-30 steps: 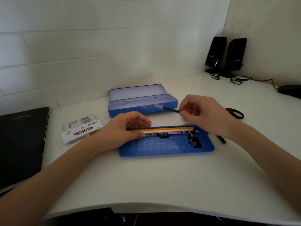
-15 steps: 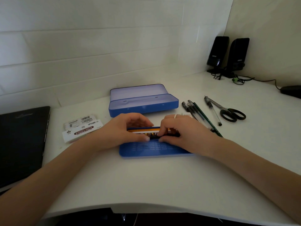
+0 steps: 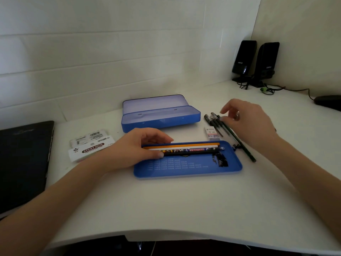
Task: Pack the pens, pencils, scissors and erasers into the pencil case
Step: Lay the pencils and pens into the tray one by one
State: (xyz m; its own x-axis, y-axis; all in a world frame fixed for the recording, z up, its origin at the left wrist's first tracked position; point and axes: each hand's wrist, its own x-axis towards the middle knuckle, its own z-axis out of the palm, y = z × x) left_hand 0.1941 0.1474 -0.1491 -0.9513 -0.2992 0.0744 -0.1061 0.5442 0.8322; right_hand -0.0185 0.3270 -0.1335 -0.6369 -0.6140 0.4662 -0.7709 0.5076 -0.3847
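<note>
Three pencils (image 3: 184, 147) already lie side by side along the far edge of the blue tray (image 3: 186, 166), and the left hand (image 3: 136, 148) pins their near ends, thumb and fingers closed lightly around them. Behind the tray, the pencil case (image 3: 160, 115) stands open and looks empty. The right hand (image 3: 247, 121) hovers with loosely spread fingers over the pens (image 3: 216, 124) lying together on the surface — it grasps nothing yet. Just beside the pens sits a small eraser (image 3: 212, 133). The scissors cannot be seen; they may be hidden by the right hand.

Pens like these are probably light, stiff and smooth, so they will roll or fan apart if nudged. A pinch across the middle of the barrels, gathering them as one bundle, should keep them level. The eraser is likely soft and grippy — easy to lift by its sides.
</note>
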